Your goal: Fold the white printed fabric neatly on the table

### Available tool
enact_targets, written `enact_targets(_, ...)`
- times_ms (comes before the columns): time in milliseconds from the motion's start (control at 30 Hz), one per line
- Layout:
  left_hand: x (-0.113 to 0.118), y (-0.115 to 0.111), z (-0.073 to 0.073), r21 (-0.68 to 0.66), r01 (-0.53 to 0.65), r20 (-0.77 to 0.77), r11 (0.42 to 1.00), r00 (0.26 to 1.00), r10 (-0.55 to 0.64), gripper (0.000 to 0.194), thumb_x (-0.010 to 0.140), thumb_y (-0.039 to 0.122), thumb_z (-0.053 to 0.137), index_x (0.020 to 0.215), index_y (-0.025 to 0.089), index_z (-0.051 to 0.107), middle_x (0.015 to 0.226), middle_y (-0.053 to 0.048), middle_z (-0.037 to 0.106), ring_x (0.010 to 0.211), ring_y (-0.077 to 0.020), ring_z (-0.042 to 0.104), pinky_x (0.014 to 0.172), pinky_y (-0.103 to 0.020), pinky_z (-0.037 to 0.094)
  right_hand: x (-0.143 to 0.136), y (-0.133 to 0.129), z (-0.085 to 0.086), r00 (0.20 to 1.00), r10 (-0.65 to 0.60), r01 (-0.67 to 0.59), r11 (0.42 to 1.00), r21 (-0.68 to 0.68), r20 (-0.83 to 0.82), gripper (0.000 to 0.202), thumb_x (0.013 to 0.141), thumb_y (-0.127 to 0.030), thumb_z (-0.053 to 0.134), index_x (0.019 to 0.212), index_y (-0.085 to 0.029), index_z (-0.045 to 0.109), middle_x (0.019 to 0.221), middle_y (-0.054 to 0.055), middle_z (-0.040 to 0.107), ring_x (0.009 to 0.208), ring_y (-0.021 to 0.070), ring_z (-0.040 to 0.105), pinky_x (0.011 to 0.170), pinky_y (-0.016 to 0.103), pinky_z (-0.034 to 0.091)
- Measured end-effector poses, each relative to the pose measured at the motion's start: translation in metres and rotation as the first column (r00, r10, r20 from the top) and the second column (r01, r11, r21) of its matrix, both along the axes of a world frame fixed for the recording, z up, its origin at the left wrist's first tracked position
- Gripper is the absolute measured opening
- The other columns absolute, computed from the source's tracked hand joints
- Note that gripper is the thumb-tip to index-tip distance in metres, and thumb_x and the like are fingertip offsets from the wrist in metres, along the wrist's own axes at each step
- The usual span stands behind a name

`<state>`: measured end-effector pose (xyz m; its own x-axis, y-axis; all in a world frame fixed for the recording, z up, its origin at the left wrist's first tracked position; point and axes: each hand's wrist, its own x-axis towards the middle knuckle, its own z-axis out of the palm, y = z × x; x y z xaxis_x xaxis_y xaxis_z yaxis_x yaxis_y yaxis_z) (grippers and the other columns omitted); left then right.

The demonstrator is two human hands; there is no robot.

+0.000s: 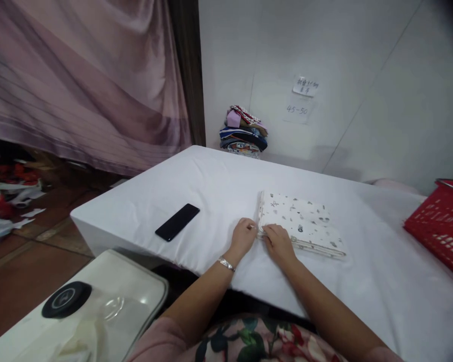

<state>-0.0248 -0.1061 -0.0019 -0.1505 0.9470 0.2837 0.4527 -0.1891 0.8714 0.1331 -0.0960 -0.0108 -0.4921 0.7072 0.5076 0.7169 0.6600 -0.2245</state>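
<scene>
A folded white cloth (pixel 302 216) with a small dark and green print lies flat on the white-covered table, its layers showing along the near edge. At its near left corner my left hand (pixel 244 235) is closed, with thumb and fingertips pinching the corner's edge. My right hand (pixel 280 242) is just beside it, fingers curled over the same corner from the near side. Both hands touch the cloth and sit close together. The right thumb is partly hidden.
A black phone (pixel 177 221) lies left of my hands on the white table cover (pixel 219 176). On the right stands a red plastic basket (pixel 440 221). Folded clothes (pixel 244 133) are stacked beyond the far edge. A white surface (pixel 132 281) at lower left carries a black round object (pixel 67 299).
</scene>
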Motion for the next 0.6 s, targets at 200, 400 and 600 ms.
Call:
enact_targets(200, 0.007, 0.002, 0.012, 0.14, 0.147, -0.232, 0.979, 0.966, -0.112, 0.014, 0.082, 0.016, 0.052, 0.089, 0.021, 0.063, 0.1, -0.003, 0.061, 0.098, -0.0166, 0.054, 0.089, -0.032, 0.043, -0.001, -0.002, 0.005, 1.0, 0.002, -0.002, 0.999, -0.036, 0.004, 0.025, 0.086, -0.017, 0.047, 0.107, -0.019, 0.06, 0.099, 0.009, 0.062, 0.089, 0.0224, 0.052, 0.075, 0.036, 0.042)
enact_targets(400, 0.001, 0.01, 0.001, 0.093, 0.196, -0.282, 0.976, 0.946, -0.163, 0.017, 0.087, 0.022, 0.047, 0.086, 0.02, 0.063, 0.096, -0.004, 0.061, 0.092, -0.0171, 0.055, 0.085, -0.033, 0.045, 0.039, -0.01, 0.012, 1.0, 0.001, -0.001, 1.0, 0.008, -0.028, 0.032, 0.087, -0.019, 0.046, 0.118, -0.021, 0.057, 0.112, 0.01, 0.063, 0.103, 0.0232, 0.055, 0.089, 0.041, 0.043)
enact_targets(600, -0.002, 0.015, -0.005, 0.038, 0.201, -0.151, 0.979, 0.97, -0.193, 0.02, 0.087, 0.03, 0.047, 0.085, 0.021, 0.064, 0.098, -0.004, 0.058, 0.088, -0.0161, 0.058, 0.079, -0.03, 0.049, 0.14, -0.026, 0.011, 0.962, -0.273, 0.273, 0.962, -0.002, -0.013, 0.031, 0.09, -0.028, 0.043, 0.113, -0.02, 0.062, 0.113, 0.01, 0.065, 0.106, 0.0248, 0.056, 0.092, 0.045, 0.043)
